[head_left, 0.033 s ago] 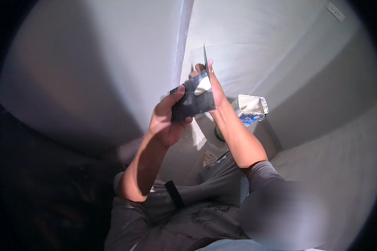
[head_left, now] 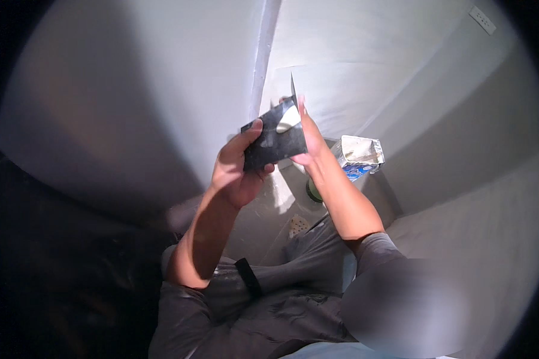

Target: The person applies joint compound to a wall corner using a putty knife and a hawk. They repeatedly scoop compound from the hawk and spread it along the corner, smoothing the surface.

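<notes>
My left hand (head_left: 236,155) grips a dark, flat, rectangular putty blade (head_left: 266,149), thumb on its face and fingers beneath. A dab of white putty (head_left: 288,121) lies near its right edge, with paler smears beside it. Against that edge stands a second thin putty knife (head_left: 293,88), seen edge-on with its tip up. My right hand (head_left: 310,134) is closed around this knife; most of its fingers are hidden behind the two blades. Both hands are raised in front of a pale wall (head_left: 335,84).
To the right of my right forearm stands an opened carton (head_left: 356,172), blue on its side, with whitish material inside. A green round object (head_left: 313,190) is partly behind that arm. Lower down is a perforated tan shoe (head_left: 298,225). A white socket plate (head_left: 482,20) sits on the right wall.
The knife tip in my right hand has dropped slightly, and its fingers now show less above the dark blade. My left hand keeps its grip and has barely moved.
</notes>
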### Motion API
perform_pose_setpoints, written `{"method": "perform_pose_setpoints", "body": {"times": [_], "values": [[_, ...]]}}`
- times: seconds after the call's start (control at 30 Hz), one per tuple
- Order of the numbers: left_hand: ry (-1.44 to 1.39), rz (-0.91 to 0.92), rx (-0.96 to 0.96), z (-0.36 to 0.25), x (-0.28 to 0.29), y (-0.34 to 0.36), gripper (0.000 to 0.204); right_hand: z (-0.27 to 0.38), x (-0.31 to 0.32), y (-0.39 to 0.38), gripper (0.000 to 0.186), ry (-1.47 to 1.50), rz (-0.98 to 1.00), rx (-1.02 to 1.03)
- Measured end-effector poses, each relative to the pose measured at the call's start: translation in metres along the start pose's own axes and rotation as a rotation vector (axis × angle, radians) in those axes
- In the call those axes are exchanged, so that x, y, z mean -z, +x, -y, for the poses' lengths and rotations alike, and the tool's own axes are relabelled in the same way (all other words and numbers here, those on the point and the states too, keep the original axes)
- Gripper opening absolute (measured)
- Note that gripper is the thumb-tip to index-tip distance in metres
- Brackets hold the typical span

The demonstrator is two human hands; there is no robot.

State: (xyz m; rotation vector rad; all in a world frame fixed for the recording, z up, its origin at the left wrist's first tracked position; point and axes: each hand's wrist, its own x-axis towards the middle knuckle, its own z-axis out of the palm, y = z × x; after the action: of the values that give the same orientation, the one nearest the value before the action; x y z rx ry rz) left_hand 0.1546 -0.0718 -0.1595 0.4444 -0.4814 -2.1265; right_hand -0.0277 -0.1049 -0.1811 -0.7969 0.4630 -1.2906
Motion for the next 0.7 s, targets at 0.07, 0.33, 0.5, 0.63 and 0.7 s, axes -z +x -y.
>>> {"method": "perform_pose_setpoints", "body": {"times": [0.07,0.33,0.5,0.63,0.7], "values": [[-0.028,0.035,-0.008,-0.006,0.014,0.014,0.03,0.001,0.013,-0.029,0.054,-0.272,-0.062,-0.062],[0.601,0.043,-0.513,-0.024,-0.026,0.014,0.033,0.104,0.029,-0.068,0.047,-0.461,-0.345,0.177],[0.973,0.204,-1.102,-0.011,-0.021,0.022,0.038,0.123,-0.043,-0.079,0.032,-0.434,-0.336,0.006],[1.021,0.449,-1.463,-0.002,-0.013,0.04,0.045,0.097,-0.099,-0.083,0.02,-0.179,-0.241,-0.113],[1.022,0.492,-1.389,-0.001,-0.012,0.037,0.051,0.099,-0.103,-0.085,0.018,-0.168,-0.229,-0.113]]}}
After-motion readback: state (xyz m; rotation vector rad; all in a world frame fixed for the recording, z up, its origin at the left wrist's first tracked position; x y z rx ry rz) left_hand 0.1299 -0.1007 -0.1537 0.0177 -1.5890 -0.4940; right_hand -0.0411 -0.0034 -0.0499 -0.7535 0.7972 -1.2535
